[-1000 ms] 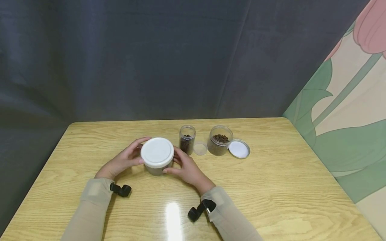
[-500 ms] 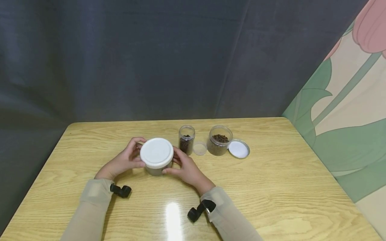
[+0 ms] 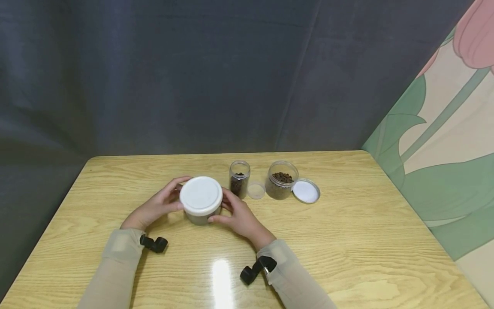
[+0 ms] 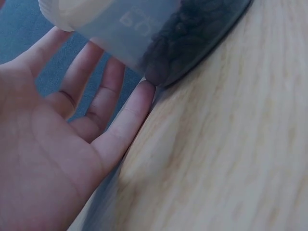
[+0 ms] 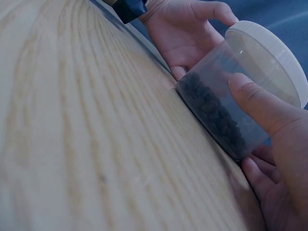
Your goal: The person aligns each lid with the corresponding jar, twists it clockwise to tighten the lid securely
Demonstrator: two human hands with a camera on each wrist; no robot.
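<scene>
A clear plastic jar [image 3: 198, 219] with dark beans inside stands upright on the table, topped by a white screw lid [image 3: 200, 194]. My left hand [image 3: 156, 206] holds the lid's rim from the left, thumb in front and index finger behind. In the left wrist view, the left little finger [image 4: 127, 120] touches near the jar's base. On the other side, my right hand [image 3: 243, 216] grips the jar's body, its thumb [image 5: 250, 91] lying along the clear wall. Parts of the right fingers are hidden behind the jar.
Behind the right hand stand a narrow uncapped jar [image 3: 239, 182] of dark beans and a wider uncapped jar [image 3: 278, 189] of brown beans. A small clear disc [image 3: 256, 190] lies between them. A silver-rimmed lid [image 3: 306, 191] lies right of the wider jar.
My left thumb and fingers shifted slightly forward and back along the lid's rim. The right hand and the jar stay nearly where they were.
</scene>
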